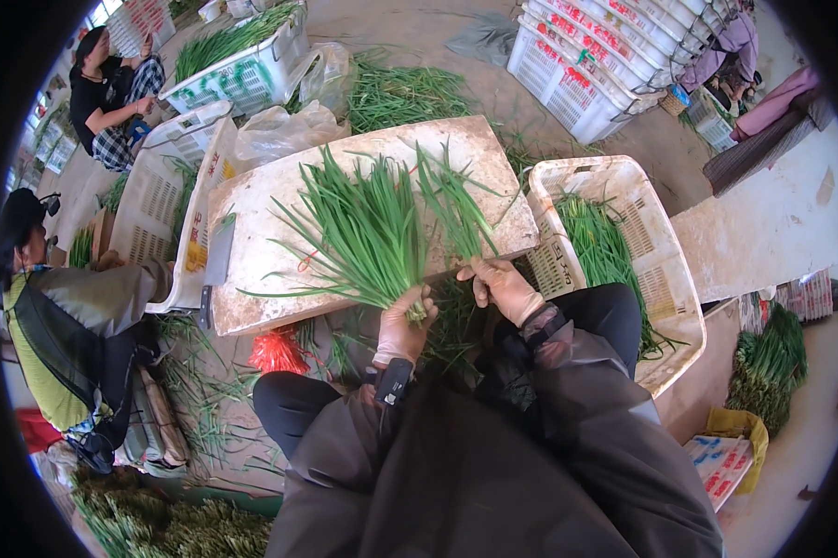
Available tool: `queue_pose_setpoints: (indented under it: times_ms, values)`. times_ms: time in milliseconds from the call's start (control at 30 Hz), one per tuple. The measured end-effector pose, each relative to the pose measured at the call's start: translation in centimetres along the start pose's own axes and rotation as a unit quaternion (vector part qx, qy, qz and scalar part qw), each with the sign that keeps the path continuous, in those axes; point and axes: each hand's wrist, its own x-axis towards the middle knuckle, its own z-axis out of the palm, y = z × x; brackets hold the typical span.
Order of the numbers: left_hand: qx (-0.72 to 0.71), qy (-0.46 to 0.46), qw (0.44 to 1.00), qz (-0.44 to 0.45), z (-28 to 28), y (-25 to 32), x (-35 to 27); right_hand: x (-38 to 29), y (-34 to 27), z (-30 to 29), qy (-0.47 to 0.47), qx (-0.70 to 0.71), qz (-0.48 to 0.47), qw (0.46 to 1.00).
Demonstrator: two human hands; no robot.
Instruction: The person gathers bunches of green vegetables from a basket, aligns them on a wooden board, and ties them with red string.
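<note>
My left hand (403, 324), in a thin glove, grips a thick bunch of green garlic chives (374, 230) by the stalk ends. Its leaves fan out over a stained white board (265, 209). My right hand (508, 289), also gloved, is at the stalk ends of a smaller bunch of chives (454, 209) on the board's right side. Its fingertips touch or nearly touch those stalks; whether they pinch them is unclear. A cleaver (219, 251) lies along the board's left edge, handle towards me. Thin red ties (308, 261) show among the leaves.
A white plastic crate (660, 279) with chives stands on my right. Red plastic strips (279, 352) hang below the board. Loose chives (408, 94) lie beyond it. Stacked crates (572, 77) rise behind. One person (77, 279) sits close on the left beside another crate (157, 188).
</note>
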Motion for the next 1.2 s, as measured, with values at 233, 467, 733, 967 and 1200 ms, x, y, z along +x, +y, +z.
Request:
queue_pose_setpoints:
  times_ms: [233,467,733,967,1200]
  values:
    - [0.023,0.024,0.999,0.02,0.1,-0.3,0.1,0.3,1.7,1.2,-0.019,0.034,0.057,0.998]
    - [0.07,0.028,0.997,0.002,0.3,-1.6,0.2,0.4,3.3,3.2,0.02,-0.395,-0.066,0.916]
    - [0.043,-0.072,0.996,0.028,-0.9,-2.2,1.1,-1.9,0.9,8.6,-0.017,-0.718,-0.08,0.691]
    - [0.071,-0.023,0.997,-0.008,-2.2,-1.2,0.9,0.4,-6.5,3.3,-0.277,-0.449,-0.077,0.846]
    - [0.057,0.029,0.997,-0.045,0.3,-0.3,-0.6,8.0,-3.1,-2.7,0.257,-0.579,-0.052,0.772]
